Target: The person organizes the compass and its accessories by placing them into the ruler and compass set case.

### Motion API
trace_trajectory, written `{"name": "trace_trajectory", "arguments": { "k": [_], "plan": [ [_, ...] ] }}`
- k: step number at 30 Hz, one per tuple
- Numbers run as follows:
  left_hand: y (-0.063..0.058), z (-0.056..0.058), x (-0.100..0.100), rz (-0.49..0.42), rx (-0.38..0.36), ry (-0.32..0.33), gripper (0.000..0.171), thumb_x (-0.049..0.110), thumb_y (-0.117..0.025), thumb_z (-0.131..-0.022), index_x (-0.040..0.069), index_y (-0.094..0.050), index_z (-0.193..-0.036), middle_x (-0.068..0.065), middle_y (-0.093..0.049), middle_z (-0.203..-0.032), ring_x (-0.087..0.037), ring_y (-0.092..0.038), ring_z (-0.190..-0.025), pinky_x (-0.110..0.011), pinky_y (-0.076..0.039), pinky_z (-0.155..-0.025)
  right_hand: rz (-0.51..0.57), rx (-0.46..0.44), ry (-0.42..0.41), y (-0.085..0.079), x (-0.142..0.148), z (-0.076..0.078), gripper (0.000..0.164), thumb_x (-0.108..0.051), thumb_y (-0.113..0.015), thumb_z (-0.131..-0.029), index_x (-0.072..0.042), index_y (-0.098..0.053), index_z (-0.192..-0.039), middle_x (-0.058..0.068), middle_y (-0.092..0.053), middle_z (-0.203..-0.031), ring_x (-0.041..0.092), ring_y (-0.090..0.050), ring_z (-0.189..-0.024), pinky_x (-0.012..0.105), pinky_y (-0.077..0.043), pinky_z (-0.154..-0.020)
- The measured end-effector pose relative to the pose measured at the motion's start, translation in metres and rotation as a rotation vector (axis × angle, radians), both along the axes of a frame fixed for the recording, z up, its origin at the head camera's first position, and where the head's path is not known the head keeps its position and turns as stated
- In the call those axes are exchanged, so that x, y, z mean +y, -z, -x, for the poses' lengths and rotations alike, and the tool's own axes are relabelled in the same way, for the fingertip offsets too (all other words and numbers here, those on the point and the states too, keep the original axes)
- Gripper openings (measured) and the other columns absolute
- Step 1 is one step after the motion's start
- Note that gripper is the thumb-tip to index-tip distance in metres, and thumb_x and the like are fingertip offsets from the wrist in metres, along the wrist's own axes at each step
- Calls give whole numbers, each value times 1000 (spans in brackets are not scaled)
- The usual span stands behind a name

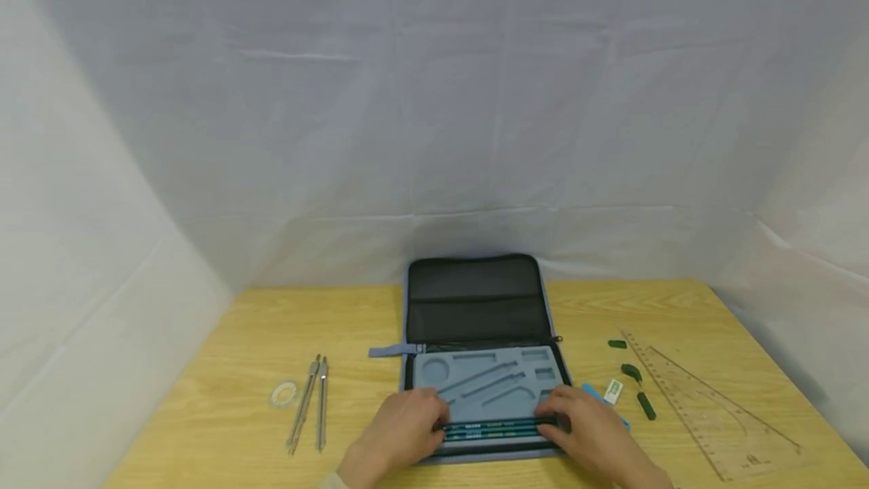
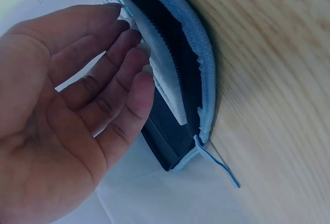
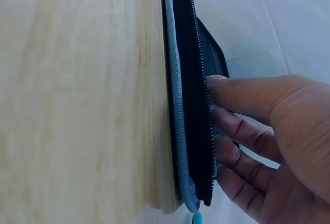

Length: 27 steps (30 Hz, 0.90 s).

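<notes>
Dark green pencils (image 1: 490, 429) lie side by side along the front of the grey molded tray (image 1: 434, 379), inside an unzipped case with its black lid (image 1: 478, 296) raised at the back. At the pencils' left end, my left hand (image 1: 406, 429) holds them between thumb and fingers. My right hand (image 1: 589, 426) grips their right end the same way. In the left wrist view the left hand's curled fingers (image 2: 111, 92) reach the tray's edge. From the right wrist view, the right hand's fingertips (image 3: 227, 149) sit behind the zippered rim (image 3: 180, 110), which hides the pencils.
Left of the case lie two metal compasses (image 1: 322, 402) and a whitish ring (image 1: 284, 394). To the right are an eraser (image 1: 613, 392), a blue strip (image 1: 593, 392) partly under the right hand, small green pieces (image 1: 646, 405) and clear rulers (image 1: 729, 429). White sheets (image 1: 475, 134) enclose the table.
</notes>
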<state>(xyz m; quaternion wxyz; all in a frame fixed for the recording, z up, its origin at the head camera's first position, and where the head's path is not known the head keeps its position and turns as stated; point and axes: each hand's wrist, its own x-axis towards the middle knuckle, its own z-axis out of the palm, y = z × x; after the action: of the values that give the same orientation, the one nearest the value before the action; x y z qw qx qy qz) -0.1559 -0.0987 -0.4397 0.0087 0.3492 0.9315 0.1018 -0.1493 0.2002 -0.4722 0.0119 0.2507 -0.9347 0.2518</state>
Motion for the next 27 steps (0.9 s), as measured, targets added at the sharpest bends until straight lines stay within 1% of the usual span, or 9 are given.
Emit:
{"name": "trace_trajectory", "arguments": {
  "k": [5, 9, 11, 13, 15, 18, 20, 23, 27],
  "plan": [
    [0, -2, 1, 11, 9, -4, 4, 18, -75, -79, 19, -72, -80, 10, -57, -74, -4, -55, -67, -24, -46, -54, -23, -13, 1, 0, 0, 0, 13, -31, -73, -83, -30, -71, -95, -12, -60, -97, 4, -57, -80, 29, -49, -65],
    [1, -3, 0, -4, 20, -8, 5, 17, -75, -79, 19, -71, -78, 10, -56, -72, -4, -54, -65, -24, -45, -52, -14, -15, 13, -1, -1, 0, 12, -31, -73, -83, -30, -71, -95, -14, -59, -95, 1, -54, -76, 27, -48, -62],
    [1, -3, 0, -13, 30, -2, 3, 18, -73, -80, 20, -72, -80, 10, -57, -73, -4, -54, -65, -23, -45, -53, -1, -5, 43, -1, -2, -1, 11, -32, -72, -85, -30, -71, -95, -16, -58, -93, 0, -53, -75, 26, -47, -61],
    [0, -4, -2, -20, 45, -3, 2, 20, -72, -82, 20, -72, -84, 10, -58, -76, -5, -56, -68, -23, -46, -54, 13, 14, 93, -1, -4, -2, 10, -32, -71, -85, -29, -71, -95, -17, -57, -91, 0, -54, -75, 24, -47, -60],
    [-1, -4, -5, -46, 47, -15, 7, 24, -69, -85, 19, -73, -89, 9, -60, -80, -7, -58, -70, -24, -48, -56, 21, 35, 154, -2, -7, -2, 12, -32, -71, -85, -29, -71, -97, -18, -56, -91, 1, -56, -77, 23, -48, -62],
    [-4, -3, -11, -83, 41, -51, 15, 29, -66, -89, 17, -73, -95, 6, -62, -86, -9, -60, -75, -26, -50, -59, 24, 66, 232, -4, -12, -1, 17, -30, -73, -84, -29, -71, -100, -18, -57, -97, 7, -58, -87, 27, -50, -68],
    [-5, -2, -16, -108, 31, -78, 18, 30, -64, -91, 15, -73, -96, 6, -61, -87, -10, -60, -74, -26, -50, -58, 22, 72, 259, -5, -15, -1, 19, -30, -73, -84, -30, -71, -103, -17, -58, -101, 10, -58, -93, 31, -51, -71],
    [-7, 0, -25, -116, 17, -122, 16, 28, -63, -91, 16, -72, -96, 7, -58, -83, -8, -56, -68, -26, -46, -53, 29, 86, 256, -5, -19, 0, 21, -29, -74, -83, -31, -70, -104, -15, -59, -107, 13, -58, -100, 34, -52, -73],
    [-9, 0, -37, -104, -1, -202, 14, 27, -63, -91, 16, -71, -97, 7, -54, -80, -9, -53, -65, -28, -42, -49, 45, 112, 206, -4, -23, 2, 22, -26, -74, -83, -30, -70, -104, -12, -59, -111, 15, -59, -100, 32, -52, -72]
  ]
}}
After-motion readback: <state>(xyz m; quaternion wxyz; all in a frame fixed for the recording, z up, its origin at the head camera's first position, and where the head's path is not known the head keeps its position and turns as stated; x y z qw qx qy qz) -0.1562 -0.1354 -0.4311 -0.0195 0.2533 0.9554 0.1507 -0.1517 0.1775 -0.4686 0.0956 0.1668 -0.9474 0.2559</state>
